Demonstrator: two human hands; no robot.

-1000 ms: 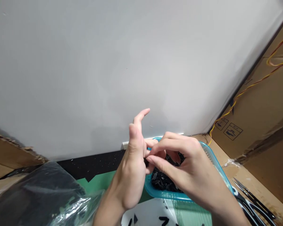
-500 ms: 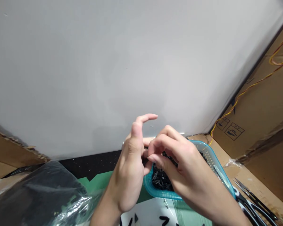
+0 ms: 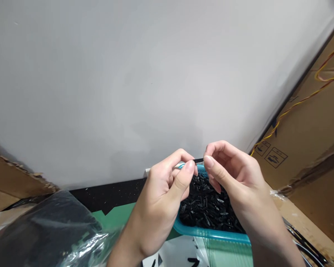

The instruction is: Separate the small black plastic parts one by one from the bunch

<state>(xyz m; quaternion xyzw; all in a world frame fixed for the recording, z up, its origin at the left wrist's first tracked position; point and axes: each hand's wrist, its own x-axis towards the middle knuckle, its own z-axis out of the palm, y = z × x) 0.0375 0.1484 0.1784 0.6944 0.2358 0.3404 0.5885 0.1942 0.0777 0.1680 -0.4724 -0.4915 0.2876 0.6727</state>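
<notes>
A: What fills most of the view?

B: A pale grey wall (image 3: 144, 74), with brown cardboard boxes (image 3: 314, 122) to the right, and yellow and red wires (image 3: 308, 98) running across them. Low at the left lies a crumpled clear plastic bag (image 3: 50, 233) over something dark.

A: And on the work surface?

B: A green mat (image 3: 115, 218), and on it a teal plastic basket (image 3: 211, 233) heaped with small black parts (image 3: 208, 207). Just right of the basket, at the frame's edge, dark tool handles (image 3: 306, 241) show only in part.

A: Where are the hands?

B: Both are raised above the basket's far end. The left hand (image 3: 163, 196) has thumb and forefinger pinched together on one end of a thin black strip (image 3: 199, 161); its other fingers are curled in. The right hand (image 3: 236, 178) pinches the strip's other end the same way, fingers bent close.

A: So the strip is off the pile?

B: Yes, held level between the two hands, over the basket's far rim.
</notes>
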